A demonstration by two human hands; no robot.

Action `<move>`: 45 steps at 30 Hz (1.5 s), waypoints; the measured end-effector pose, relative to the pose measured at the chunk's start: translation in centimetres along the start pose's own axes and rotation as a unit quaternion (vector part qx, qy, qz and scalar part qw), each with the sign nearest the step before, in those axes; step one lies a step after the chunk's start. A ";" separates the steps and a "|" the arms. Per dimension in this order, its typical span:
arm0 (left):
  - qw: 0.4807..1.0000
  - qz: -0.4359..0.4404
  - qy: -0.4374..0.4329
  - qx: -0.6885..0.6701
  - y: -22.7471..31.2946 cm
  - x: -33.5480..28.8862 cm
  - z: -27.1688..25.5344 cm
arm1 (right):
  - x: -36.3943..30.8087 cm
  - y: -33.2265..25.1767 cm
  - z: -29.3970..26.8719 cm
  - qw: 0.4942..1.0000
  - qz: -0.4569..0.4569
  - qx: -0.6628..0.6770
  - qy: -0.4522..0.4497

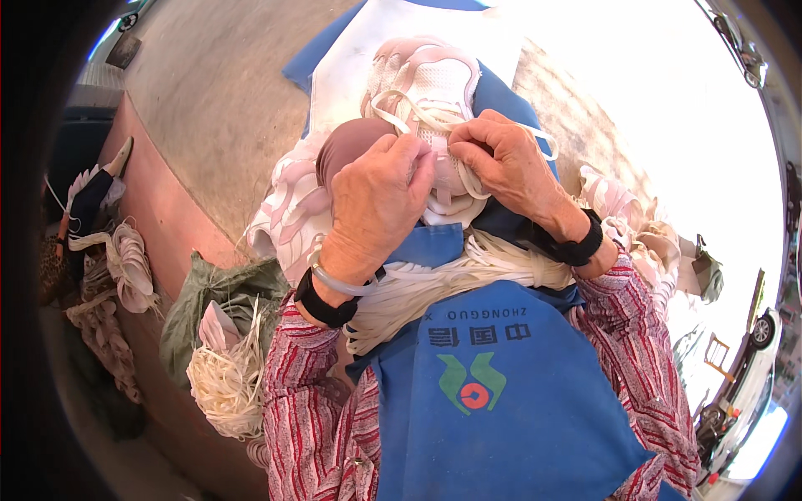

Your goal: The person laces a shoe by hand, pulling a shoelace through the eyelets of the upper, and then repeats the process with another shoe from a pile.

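Note:
A pale pink and white sneaker upper (430,75) lies in front of me, toe pointing away, on the cloth over my lap. A cream shoelace (443,115) loops loosely across its eyelets. My left hand (380,196) is closed at the left eyelet edge, thumb pressed to the index finger; what it pinches is hidden behind the fingers. At the opposite edge my right hand (510,167) pinches the lace, part of which curves down below the fingers. The two hands' fingertips are close together over the shoe's tongue (451,188).
A bundle of cream laces (501,267) lies across my blue apron (501,376). More pink uppers (292,200) sit at the left by a brown rounded form (351,146), and others (622,209) at the right. A green sack (225,301) and tangled laces (225,380) are lower left.

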State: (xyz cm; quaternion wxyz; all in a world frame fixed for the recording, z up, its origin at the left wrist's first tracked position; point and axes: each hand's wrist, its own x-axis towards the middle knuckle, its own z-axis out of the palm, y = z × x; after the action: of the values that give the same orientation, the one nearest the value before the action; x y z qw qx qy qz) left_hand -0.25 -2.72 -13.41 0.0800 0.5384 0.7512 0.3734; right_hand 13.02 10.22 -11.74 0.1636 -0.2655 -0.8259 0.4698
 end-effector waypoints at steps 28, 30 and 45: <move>0.989 -0.066 -0.009 -0.128 -0.5 0.8 0.2 | -0.5 0.1 1.3 0.979 -0.131 -0.150 0.053; 0.997 0.018 0.022 -0.070 -1.1 0.8 0.6 | -0.7 -0.6 0.8 0.970 -0.145 -0.192 0.028; 0.854 -0.222 -0.147 -0.447 -2.8 -1.4 -7.9 | -0.6 -2.6 2.8 0.955 -0.269 -0.115 -0.043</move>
State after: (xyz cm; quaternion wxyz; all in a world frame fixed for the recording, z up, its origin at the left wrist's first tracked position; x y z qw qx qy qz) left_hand -5.94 -8.12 -10.03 0.5023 0.3128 0.5823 0.5575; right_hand 11.34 6.83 -10.87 0.2164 -0.0299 -0.9215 0.3212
